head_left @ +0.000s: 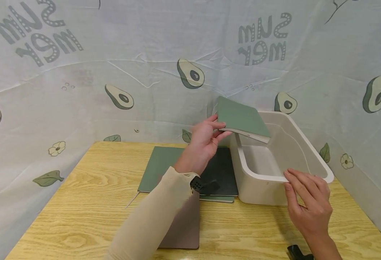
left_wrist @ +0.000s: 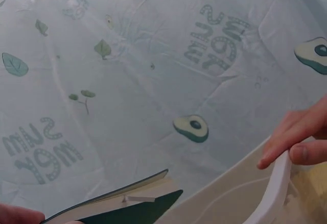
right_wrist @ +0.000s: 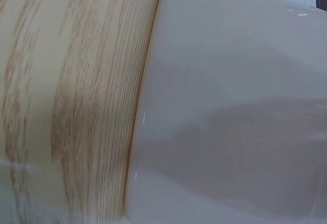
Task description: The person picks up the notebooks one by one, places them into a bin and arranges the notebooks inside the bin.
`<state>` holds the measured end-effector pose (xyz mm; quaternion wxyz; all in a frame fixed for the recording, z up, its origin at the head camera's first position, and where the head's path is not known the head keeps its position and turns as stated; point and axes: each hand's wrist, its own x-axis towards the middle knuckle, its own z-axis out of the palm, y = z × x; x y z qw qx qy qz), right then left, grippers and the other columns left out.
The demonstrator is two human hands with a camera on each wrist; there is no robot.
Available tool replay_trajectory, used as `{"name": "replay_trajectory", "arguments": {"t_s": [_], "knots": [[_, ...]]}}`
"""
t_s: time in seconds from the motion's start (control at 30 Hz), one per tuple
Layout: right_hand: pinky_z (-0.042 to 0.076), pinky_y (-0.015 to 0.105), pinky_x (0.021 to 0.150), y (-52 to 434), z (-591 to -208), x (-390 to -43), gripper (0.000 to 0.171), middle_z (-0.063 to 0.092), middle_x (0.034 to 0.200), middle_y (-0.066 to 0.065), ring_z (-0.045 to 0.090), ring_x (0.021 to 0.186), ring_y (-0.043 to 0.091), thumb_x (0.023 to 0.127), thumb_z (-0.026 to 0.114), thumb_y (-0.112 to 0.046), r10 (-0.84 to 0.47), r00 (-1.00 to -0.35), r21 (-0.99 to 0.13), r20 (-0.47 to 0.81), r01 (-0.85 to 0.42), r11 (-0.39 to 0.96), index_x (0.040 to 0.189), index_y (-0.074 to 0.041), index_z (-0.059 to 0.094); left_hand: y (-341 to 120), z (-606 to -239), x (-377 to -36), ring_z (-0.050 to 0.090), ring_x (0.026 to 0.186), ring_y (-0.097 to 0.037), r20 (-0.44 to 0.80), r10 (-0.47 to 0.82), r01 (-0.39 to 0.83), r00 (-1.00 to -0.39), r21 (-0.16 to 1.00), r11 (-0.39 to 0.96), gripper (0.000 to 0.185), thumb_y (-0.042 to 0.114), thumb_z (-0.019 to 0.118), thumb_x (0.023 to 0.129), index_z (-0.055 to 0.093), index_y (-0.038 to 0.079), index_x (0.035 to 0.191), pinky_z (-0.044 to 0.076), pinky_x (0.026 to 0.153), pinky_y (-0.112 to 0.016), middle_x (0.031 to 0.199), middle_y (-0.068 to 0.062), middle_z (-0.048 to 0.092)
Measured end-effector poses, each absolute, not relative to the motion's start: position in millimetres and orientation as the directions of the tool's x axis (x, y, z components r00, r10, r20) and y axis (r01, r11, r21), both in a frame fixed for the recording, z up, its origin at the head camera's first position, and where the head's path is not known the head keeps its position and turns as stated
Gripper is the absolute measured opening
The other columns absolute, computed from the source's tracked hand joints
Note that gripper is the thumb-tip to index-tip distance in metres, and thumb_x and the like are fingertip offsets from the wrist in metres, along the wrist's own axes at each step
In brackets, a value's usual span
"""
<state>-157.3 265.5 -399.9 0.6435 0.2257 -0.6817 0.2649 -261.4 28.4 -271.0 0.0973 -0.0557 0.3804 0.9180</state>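
In the head view my left hand pinches a green notebook by its left edge, fingers above and thumb side below. The notebook tilts over the left rim of a beige plastic bin, its right corner overlapping the opening. The left wrist view shows its pages slightly parted between the covers. My right hand grips the bin's front rim, fingertips over the edge and thumb on the outside. The right wrist view looks at the bin's outer wall; that hand is out of sight there.
Left of the bin, another green notebook, a black notebook and a brown notebook lie on the wooden table, partly under my left arm. A green edge shows beneath the black one. A printed curtain hangs behind.
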Motion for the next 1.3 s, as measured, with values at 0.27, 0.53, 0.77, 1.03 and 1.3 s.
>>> {"name": "replay_trajectory", "arguments": {"t_s": [0.27, 0.53, 0.77, 1.03, 1.3], "knots": [[0.043, 0.021, 0.108, 268, -402, -159, 0.04, 0.08, 0.098, 0.025, 0.062, 0.09, 0.046, 0.103, 0.071, -0.033, 0.039, -0.077, -0.08, 0.996, -0.653, 0.754, 0.099, 0.004, 0.083, 50, -276, -259, 0.056, 0.14, -0.038, -0.179, 0.151, -0.234, -0.972, 0.716, -0.657, 0.064, -0.016, 0.054, 0.098, 0.048, 0.005, 0.159, 0.052, 0.112, -0.048, 0.168, -0.016, 0.04], [0.044, 0.021, 0.108, 269, -402, -161, 0.04, 0.08, 0.098, 0.025, 0.062, 0.09, 0.045, 0.103, 0.072, -0.033, 0.042, -0.075, -0.081, 0.996, -0.657, 0.749, 0.099, 0.004, 0.083, 68, -288, -259, 0.058, 0.14, -0.036, -0.18, 0.159, -0.241, -0.971, 0.736, -0.632, 0.066, -0.017, 0.054, 0.097, 0.046, 0.004, 0.16, 0.052, 0.111, -0.047, 0.163, -0.021, 0.046], [0.043, 0.021, 0.109, 270, -403, -163, 0.04, 0.079, 0.098, 0.025, 0.061, 0.09, 0.045, 0.103, 0.071, -0.034, 0.037, -0.08, -0.08, 0.996, -0.654, 0.752, 0.099, 0.004, 0.083, 78, -297, -261, 0.059, 0.137, -0.037, -0.193, 0.16, -0.251, -0.968, 0.738, -0.626, 0.066, -0.016, 0.055, 0.097, 0.045, 0.003, 0.16, 0.053, 0.111, -0.047, 0.155, -0.027, 0.052], [0.044, 0.022, 0.108, 269, -402, -164, 0.039, 0.08, 0.098, 0.025, 0.061, 0.089, 0.045, 0.103, 0.072, -0.033, 0.044, -0.075, -0.083, 0.996, -0.656, 0.75, 0.099, 0.004, 0.083, 85, -302, -261, 0.062, 0.134, -0.035, -0.217, 0.159, -0.268, -0.963, 0.738, -0.619, 0.066, -0.017, 0.058, 0.095, 0.049, 0.003, 0.158, 0.054, 0.11, -0.047, 0.154, -0.026, 0.054], [0.043, 0.021, 0.109, 269, -401, -164, 0.04, 0.08, 0.098, 0.025, 0.061, 0.09, 0.045, 0.103, 0.071, -0.034, 0.046, -0.082, -0.088, 0.996, -0.655, 0.75, 0.099, 0.004, 0.083, 93, -304, -260, 0.066, 0.128, -0.034, -0.224, 0.153, -0.27, -0.963, 0.751, -0.602, 0.067, -0.016, 0.059, 0.096, 0.048, 0.003, 0.158, 0.055, 0.108, -0.049, 0.165, -0.016, 0.047]]}}
